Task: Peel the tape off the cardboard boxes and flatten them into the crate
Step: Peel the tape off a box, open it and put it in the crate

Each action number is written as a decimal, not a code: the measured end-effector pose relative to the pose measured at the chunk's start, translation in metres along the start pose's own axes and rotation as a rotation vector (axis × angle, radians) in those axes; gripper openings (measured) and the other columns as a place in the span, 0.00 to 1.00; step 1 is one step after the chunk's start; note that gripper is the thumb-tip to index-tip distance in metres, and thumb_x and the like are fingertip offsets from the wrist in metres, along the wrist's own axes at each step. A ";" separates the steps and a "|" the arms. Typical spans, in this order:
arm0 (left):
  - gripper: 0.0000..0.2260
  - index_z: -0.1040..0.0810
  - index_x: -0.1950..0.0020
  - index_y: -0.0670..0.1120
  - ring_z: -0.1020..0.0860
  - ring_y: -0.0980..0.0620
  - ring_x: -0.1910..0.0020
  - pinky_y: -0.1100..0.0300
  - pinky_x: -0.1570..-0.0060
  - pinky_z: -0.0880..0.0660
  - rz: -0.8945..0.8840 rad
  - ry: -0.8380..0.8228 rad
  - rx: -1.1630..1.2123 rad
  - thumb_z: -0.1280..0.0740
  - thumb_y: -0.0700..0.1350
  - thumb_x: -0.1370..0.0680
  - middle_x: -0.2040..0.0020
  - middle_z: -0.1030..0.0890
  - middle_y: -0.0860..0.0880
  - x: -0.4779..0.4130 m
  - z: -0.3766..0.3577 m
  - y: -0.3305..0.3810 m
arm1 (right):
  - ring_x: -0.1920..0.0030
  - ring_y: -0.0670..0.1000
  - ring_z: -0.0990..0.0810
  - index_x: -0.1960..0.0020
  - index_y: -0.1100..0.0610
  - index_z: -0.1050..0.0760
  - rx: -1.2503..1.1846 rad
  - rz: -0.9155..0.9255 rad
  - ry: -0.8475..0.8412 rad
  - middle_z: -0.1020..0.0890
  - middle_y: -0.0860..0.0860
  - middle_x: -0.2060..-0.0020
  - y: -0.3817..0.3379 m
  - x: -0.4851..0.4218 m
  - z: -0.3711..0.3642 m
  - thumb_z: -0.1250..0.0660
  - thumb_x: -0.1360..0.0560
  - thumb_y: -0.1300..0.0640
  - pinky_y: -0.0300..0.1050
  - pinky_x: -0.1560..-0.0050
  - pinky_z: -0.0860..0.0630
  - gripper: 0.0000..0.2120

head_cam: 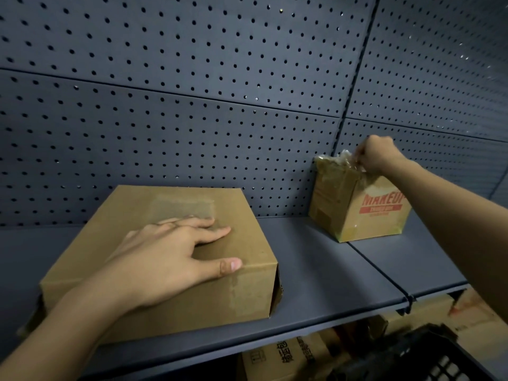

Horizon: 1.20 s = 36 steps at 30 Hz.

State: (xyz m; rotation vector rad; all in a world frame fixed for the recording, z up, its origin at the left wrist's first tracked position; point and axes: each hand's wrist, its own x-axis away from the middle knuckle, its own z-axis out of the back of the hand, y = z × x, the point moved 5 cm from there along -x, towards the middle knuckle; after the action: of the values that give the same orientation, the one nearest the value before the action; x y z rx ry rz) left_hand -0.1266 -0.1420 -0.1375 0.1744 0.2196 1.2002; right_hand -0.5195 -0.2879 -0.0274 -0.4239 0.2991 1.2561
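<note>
A wide, flat cardboard box [154,292] lies on the dark shelf [324,273] at the left, with clear tape across its top. My left hand [176,254] rests flat on that top, fingers straight, thumb at the front edge. A smaller box [365,213] with red "MAKEUP" print stands at the back right, against the pegboard. My right hand [376,155] is at its top far edge and pinches crumpled clear tape [347,160] that sticks up from the box.
A dark perforated pegboard wall [220,92] backs the shelf. Below the shelf edge, more cardboard boxes [291,356] lie stacked, and part of a black plastic crate [439,361] shows at the bottom right. A seam splits the shelf near the small box.
</note>
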 end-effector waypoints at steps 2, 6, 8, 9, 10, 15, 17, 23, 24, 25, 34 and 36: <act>0.41 0.48 0.31 0.81 0.45 0.61 0.23 0.48 0.29 0.42 0.000 -0.003 0.002 0.61 0.86 0.44 0.25 0.48 0.75 0.001 0.001 0.001 | 0.47 0.62 0.19 0.41 0.60 0.19 -0.016 0.023 0.002 0.18 0.61 0.44 0.004 0.003 0.006 0.38 0.18 0.61 0.59 0.42 0.21 0.11; 0.43 0.48 0.29 0.79 0.44 0.58 0.23 0.48 0.29 0.42 0.001 -0.021 -0.009 0.58 0.87 0.44 0.25 0.47 0.73 0.002 0.001 0.002 | 0.40 0.64 0.22 0.36 0.60 0.22 -0.174 0.035 0.102 0.18 0.63 0.43 0.016 0.013 0.022 0.40 0.18 0.62 0.59 0.38 0.23 0.14; 0.44 0.48 0.28 0.78 0.44 0.58 0.23 0.47 0.29 0.42 -0.003 -0.027 -0.017 0.54 0.87 0.44 0.24 0.47 0.72 0.002 0.000 0.002 | 0.39 0.64 0.22 0.34 0.62 0.23 -0.193 0.080 0.171 0.19 0.64 0.41 0.014 0.027 0.030 0.38 0.19 0.62 0.57 0.36 0.24 0.15; 0.45 0.48 0.28 0.78 0.44 0.58 0.22 0.47 0.29 0.42 -0.005 -0.027 -0.022 0.52 0.87 0.44 0.24 0.47 0.72 0.002 0.000 0.002 | 0.39 0.63 0.21 0.33 0.62 0.23 -0.199 0.117 0.218 0.19 0.63 0.40 0.009 0.037 0.035 0.36 0.19 0.61 0.56 0.36 0.24 0.15; 0.45 0.48 0.27 0.77 0.44 0.58 0.22 0.47 0.29 0.41 -0.008 -0.023 -0.024 0.50 0.87 0.44 0.24 0.47 0.72 0.003 0.000 0.002 | 0.40 0.61 0.20 0.34 0.62 0.23 -0.219 0.163 0.262 0.19 0.62 0.40 0.003 0.049 0.041 0.35 0.19 0.59 0.54 0.37 0.24 0.15; 0.44 0.49 0.28 0.78 0.44 0.57 0.22 0.44 0.27 0.43 -0.030 -0.042 -0.042 0.47 0.86 0.43 0.24 0.48 0.72 0.005 -0.001 0.001 | 0.47 0.45 0.22 0.36 0.55 0.22 -0.341 0.488 0.129 0.20 0.47 0.45 -0.051 0.136 0.042 0.35 0.22 0.46 0.40 0.44 0.26 0.20; 0.43 0.49 0.28 0.78 0.44 0.56 0.22 0.45 0.25 0.45 -0.054 -0.071 -0.033 0.44 0.84 0.42 0.23 0.49 0.72 0.006 0.001 0.000 | 0.42 0.41 0.25 0.32 0.49 0.25 -0.385 0.607 -0.030 0.23 0.43 0.40 -0.070 0.174 0.030 0.35 0.26 0.36 0.33 0.40 0.32 0.28; 0.39 0.42 0.27 0.75 0.50 0.64 0.22 0.54 0.24 0.53 -0.146 -0.130 0.015 0.37 0.77 0.37 0.23 0.49 0.70 0.019 0.013 -0.009 | 0.24 0.38 0.47 0.27 0.26 0.47 -0.456 0.761 -0.365 0.47 0.33 0.24 -0.100 0.245 -0.019 0.33 0.35 0.24 0.44 0.27 0.44 0.41; 0.38 0.42 0.27 0.74 0.51 0.65 0.23 0.57 0.23 0.55 -0.164 -0.140 0.026 0.36 0.76 0.36 0.23 0.49 0.70 0.022 0.014 -0.011 | 0.23 0.39 0.49 0.26 0.26 0.47 -0.466 0.780 -0.363 0.48 0.33 0.24 -0.105 0.249 -0.023 0.32 0.35 0.25 0.44 0.26 0.46 0.41; 0.37 0.42 0.28 0.74 0.52 0.67 0.23 0.59 0.23 0.56 -0.177 -0.154 0.032 0.35 0.75 0.35 0.23 0.49 0.71 0.026 0.015 -0.012 | 0.23 0.39 0.50 0.26 0.27 0.46 -0.468 0.797 -0.360 0.48 0.33 0.23 -0.110 0.253 -0.027 0.32 0.34 0.26 0.44 0.26 0.47 0.41; 0.28 0.46 0.31 0.76 0.61 0.62 0.23 0.51 0.23 0.63 -0.140 -0.207 -0.033 0.34 0.64 0.25 0.26 0.53 0.74 0.055 0.022 -0.027 | 0.25 0.48 0.33 0.26 0.54 0.29 -0.375 1.070 -0.032 0.28 0.52 0.27 -0.137 0.292 -0.015 0.35 0.24 0.46 0.48 0.24 0.41 0.28; 0.30 0.49 0.31 0.75 0.58 0.60 0.22 0.48 0.22 0.60 -0.104 -0.191 -0.077 0.33 0.58 0.23 0.26 0.52 0.73 0.060 0.023 -0.028 | 0.30 0.53 0.25 0.31 0.60 0.23 -0.357 1.151 0.097 0.22 0.56 0.32 -0.145 0.299 -0.009 0.35 0.23 0.52 0.52 0.29 0.32 0.22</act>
State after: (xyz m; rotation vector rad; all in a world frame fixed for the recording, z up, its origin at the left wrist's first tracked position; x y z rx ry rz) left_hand -0.0749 -0.0962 -0.1267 0.2068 0.0151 1.0791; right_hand -0.2950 -0.0736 -0.1468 -0.6509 0.4218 2.4400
